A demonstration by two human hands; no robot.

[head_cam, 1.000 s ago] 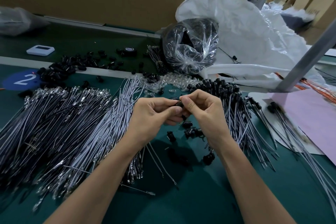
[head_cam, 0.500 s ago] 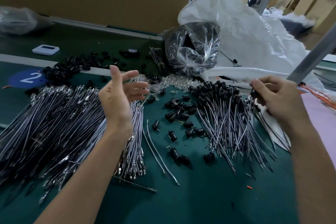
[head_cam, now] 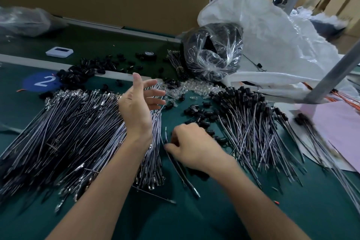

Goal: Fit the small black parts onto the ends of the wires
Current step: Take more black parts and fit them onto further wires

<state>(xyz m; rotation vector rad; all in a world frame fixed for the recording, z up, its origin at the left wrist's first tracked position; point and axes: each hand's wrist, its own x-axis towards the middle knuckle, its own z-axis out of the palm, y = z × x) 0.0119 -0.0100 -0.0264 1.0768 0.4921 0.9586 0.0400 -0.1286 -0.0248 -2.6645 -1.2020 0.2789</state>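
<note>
Head view: left hand point(head_cam: 138, 107) hovers, fingers spread open. Right hand point(head_cam: 194, 146) pinches a loose wire point(head_cam: 185, 178), fingers curled; small black parts point(head_cam: 194, 112) lie just beyond them.

Left hand point(head_cam: 136, 107) raised, fingers point(head_cam: 154, 93) spread; right hand point(head_cam: 192, 148) low, palm down, fingers curled under.

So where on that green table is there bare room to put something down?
Bare green table lies between the left forearm and the right forearm, and at the near right, below the pink paper. Crowded: wire pile left, loose black parts centre, capped wires right.
</note>
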